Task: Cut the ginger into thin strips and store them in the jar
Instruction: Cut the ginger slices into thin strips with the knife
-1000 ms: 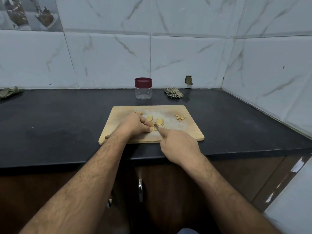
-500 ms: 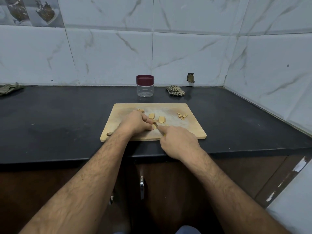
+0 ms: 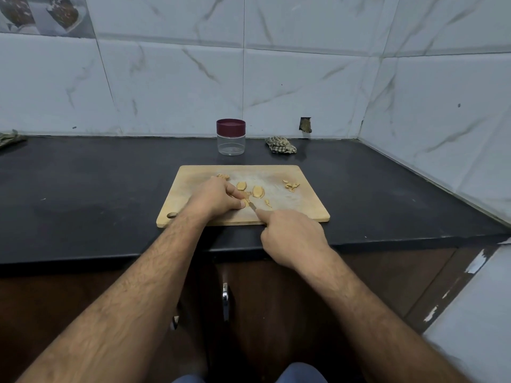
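Head view: on the board (image 3: 193, 186), the left hand (image 3: 214, 199) has its fingers curled down, pinning a ginger piece (image 3: 245, 202). The right hand (image 3: 293, 234) grips a knife (image 3: 252, 206), forefinger stretched along the blade, which sits against that piece. Two slices (image 3: 258, 191) lie just beyond, scraps (image 3: 291, 186) further right. The jar (image 3: 231, 137), lid on, stands behind the board on the counter (image 3: 83, 183).
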`<move>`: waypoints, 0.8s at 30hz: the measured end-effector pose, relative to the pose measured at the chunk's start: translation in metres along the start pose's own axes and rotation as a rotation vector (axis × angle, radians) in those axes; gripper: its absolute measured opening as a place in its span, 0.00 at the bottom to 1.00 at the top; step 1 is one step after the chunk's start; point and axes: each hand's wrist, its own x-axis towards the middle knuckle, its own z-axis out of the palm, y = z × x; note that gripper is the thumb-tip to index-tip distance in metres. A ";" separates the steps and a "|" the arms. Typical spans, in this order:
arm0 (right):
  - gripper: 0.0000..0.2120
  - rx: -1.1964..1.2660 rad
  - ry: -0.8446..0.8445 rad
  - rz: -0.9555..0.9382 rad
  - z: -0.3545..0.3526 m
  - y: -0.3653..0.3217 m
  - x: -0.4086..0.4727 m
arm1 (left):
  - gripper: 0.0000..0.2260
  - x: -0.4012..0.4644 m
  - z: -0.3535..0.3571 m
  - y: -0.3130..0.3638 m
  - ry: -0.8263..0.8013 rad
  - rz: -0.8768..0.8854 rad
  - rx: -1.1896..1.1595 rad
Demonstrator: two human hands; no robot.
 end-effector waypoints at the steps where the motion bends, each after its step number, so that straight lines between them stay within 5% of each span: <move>1: 0.28 0.020 0.003 0.005 0.000 0.002 -0.002 | 0.05 -0.001 0.000 0.000 0.008 -0.001 -0.001; 24: 0.24 0.041 0.040 0.016 0.001 -0.012 0.016 | 0.05 -0.001 0.003 -0.002 0.030 -0.013 -0.008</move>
